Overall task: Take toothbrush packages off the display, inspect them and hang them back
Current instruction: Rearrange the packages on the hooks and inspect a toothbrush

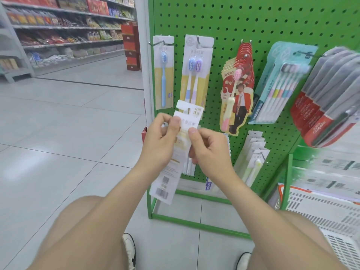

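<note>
I hold white-and-yellow toothbrush packages (176, 152) in front of the green pegboard display (224, 20), their printed backs toward me. My left hand (161, 139) grips them from the left, thumb on the card near the top. My right hand (208, 147) pinches the right edge, thumb on the front. A second card's white hang tab (190, 109) sticks up behind the front one. On the hooks above hang a single blue toothbrush pack (164, 75) and a twin pack (195, 73).
A red canban pack (236, 88), a teal multi-brush pack (278, 82) and red Colgate packs (327, 106) hang to the right. More packs (253, 156) hang lower down. A white basket (327, 209) stands at the lower right. Store shelves (64, 28) line the aisle at the left.
</note>
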